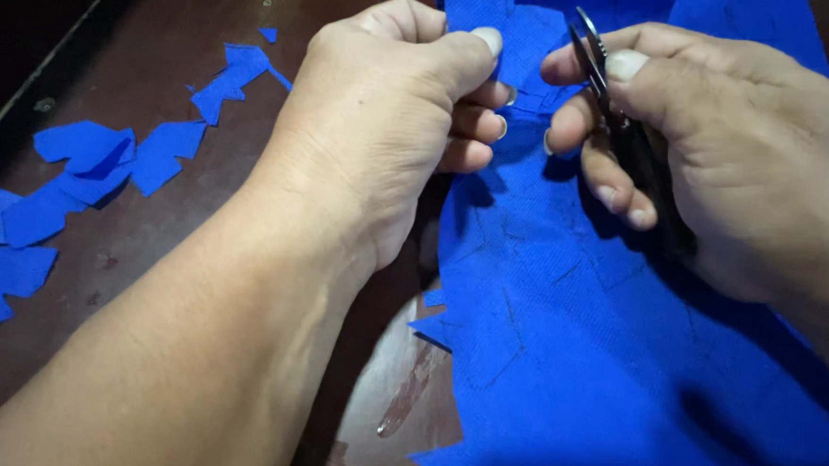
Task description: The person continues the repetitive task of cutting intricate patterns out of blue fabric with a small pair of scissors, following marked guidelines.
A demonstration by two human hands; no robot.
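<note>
A large blue cloth [569, 345] with a jagged, notched edge lies over a dark brown table [157, 87]. My left hand [383, 118] pinches the cloth's upper edge between thumb and fingers. My right hand [722, 145] grips a small pair of dark metal scissors [619, 121], their tips pointing up at the cloth edge right next to my left thumb. The scissor handles are hidden inside my palm.
Several cut-off blue cloth scraps [87, 164] lie scattered along the left of the table, with smaller pieces [238, 72] farther up. The table's edge runs diagonally at the upper left, with dark space beyond it.
</note>
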